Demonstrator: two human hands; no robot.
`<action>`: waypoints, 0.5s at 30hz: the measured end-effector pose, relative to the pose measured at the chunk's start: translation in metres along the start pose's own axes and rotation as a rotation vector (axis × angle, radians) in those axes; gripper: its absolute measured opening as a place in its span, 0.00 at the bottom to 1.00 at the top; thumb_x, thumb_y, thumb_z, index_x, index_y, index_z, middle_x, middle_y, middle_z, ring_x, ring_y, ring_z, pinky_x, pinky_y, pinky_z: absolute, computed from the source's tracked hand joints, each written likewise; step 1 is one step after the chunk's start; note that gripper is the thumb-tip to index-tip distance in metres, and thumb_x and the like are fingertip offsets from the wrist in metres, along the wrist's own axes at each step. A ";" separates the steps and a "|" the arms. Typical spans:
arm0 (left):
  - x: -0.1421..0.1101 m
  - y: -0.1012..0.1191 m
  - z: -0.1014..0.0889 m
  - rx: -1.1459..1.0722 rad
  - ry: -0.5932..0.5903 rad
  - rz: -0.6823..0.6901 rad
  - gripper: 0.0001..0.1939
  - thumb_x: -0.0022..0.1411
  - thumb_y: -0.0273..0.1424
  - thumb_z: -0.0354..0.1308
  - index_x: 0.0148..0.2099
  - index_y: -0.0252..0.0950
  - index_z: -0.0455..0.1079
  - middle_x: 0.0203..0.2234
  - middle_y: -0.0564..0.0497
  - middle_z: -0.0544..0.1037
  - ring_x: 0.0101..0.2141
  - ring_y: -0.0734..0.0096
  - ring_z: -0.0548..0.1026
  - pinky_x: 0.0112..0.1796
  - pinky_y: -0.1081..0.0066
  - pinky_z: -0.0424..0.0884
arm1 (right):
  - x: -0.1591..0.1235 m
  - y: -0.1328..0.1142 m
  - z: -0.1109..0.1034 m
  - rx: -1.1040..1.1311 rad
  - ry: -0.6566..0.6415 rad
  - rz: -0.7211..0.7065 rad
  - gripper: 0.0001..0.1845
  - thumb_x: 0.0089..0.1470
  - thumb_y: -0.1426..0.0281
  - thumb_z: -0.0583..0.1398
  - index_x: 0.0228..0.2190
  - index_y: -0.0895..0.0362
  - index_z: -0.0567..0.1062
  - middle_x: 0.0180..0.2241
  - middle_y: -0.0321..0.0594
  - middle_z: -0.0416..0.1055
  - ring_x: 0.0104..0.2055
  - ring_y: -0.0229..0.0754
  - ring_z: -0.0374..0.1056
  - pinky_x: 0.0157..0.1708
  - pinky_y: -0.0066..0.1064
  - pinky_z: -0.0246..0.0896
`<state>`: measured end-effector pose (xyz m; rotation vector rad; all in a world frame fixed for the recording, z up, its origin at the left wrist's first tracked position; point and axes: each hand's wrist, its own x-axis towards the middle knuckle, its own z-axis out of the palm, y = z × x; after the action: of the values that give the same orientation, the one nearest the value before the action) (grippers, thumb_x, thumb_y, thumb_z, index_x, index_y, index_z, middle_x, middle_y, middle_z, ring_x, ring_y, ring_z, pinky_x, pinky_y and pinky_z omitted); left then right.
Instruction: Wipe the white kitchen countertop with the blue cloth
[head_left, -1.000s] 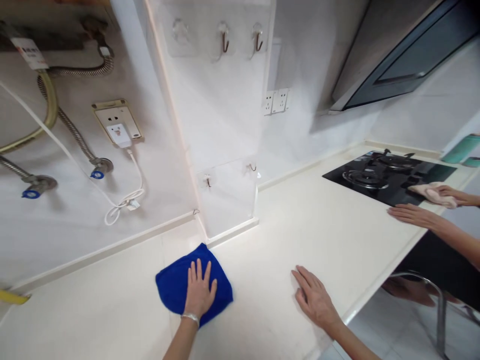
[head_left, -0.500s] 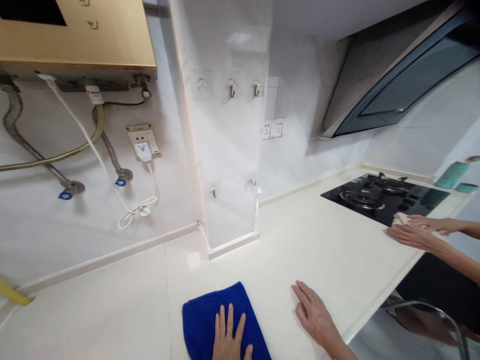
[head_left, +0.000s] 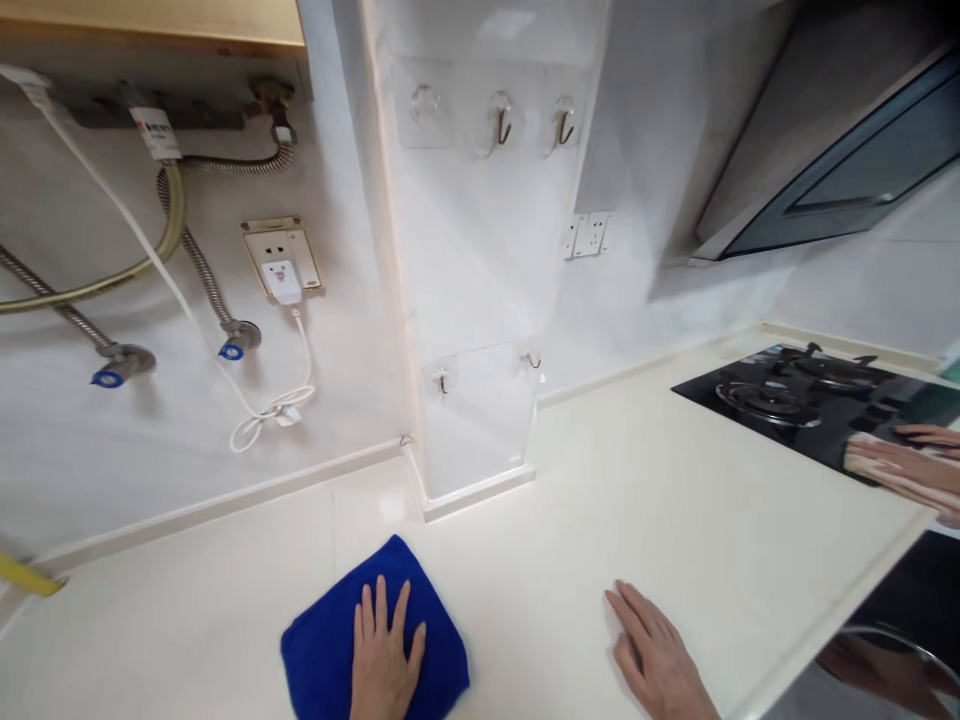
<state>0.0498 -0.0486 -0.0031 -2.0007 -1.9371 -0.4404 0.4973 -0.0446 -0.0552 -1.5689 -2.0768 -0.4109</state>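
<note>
Since half a second ago the blue cloth (head_left: 375, 650) sits further left and a little higher in the frame, with the left hand (head_left: 384, 662) on it; the right hand (head_left: 660, 665) holds about the same spot, and the wall fittings ride lower as the view tips.

Head view, lower middle: left hand flat on the cloth, fingers spread and straight, palm pressing down, nothing gripped or pinched. Cloth lies bunched on the white countertop (head_left: 570, 530), just below the foot of the wall column (head_left: 472, 300).

Lower right: right hand flat on the bare counter, fingers together, open, holding nothing, well apart from the cloth.

Right edge: another person's hands (head_left: 907, 465) lie at the near edge of the black gas hob (head_left: 810, 400); whether they hold anything, cannot tell, blurred.

Upper left: socket with a white plug (head_left: 283, 280), its cable (head_left: 277, 400) looped down the wall, two valves with blue tags.

Risk, as judged: with only palm pressure and no grip, the hand may slide over the cloth and leave it behind or folded. A wide sweep upward could reach the dangling cable.
</note>
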 end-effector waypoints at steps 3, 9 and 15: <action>0.036 -0.004 0.009 -0.054 -0.074 -0.036 0.30 0.67 0.42 0.49 0.69 0.49 0.52 0.68 0.37 0.59 0.67 0.41 0.56 0.62 0.43 0.66 | 0.003 -0.002 -0.005 -0.002 0.002 -0.012 0.30 0.61 0.67 0.51 0.64 0.55 0.57 0.66 0.45 0.58 0.65 0.50 0.58 0.57 0.47 0.68; 0.107 -0.022 0.023 -0.175 -0.256 -0.062 0.29 0.68 0.45 0.44 0.69 0.45 0.53 0.70 0.38 0.53 0.69 0.42 0.48 0.66 0.43 0.57 | 0.009 -0.003 -0.014 -0.008 0.010 -0.036 0.32 0.60 0.67 0.51 0.65 0.55 0.57 0.65 0.45 0.59 0.65 0.50 0.59 0.55 0.45 0.70; 0.173 -0.040 0.041 -0.285 -0.432 -0.201 0.38 0.66 0.50 0.44 0.71 0.37 0.44 0.72 0.42 0.46 0.71 0.50 0.40 0.70 0.46 0.44 | 0.011 -0.001 -0.017 -0.045 -0.020 -0.046 0.32 0.60 0.67 0.51 0.65 0.56 0.57 0.65 0.47 0.59 0.63 0.51 0.62 0.52 0.45 0.74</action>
<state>0.0157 0.1257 0.0357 -2.2293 -2.4737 -0.3712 0.4974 -0.0451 -0.0354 -1.5598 -2.1358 -0.4635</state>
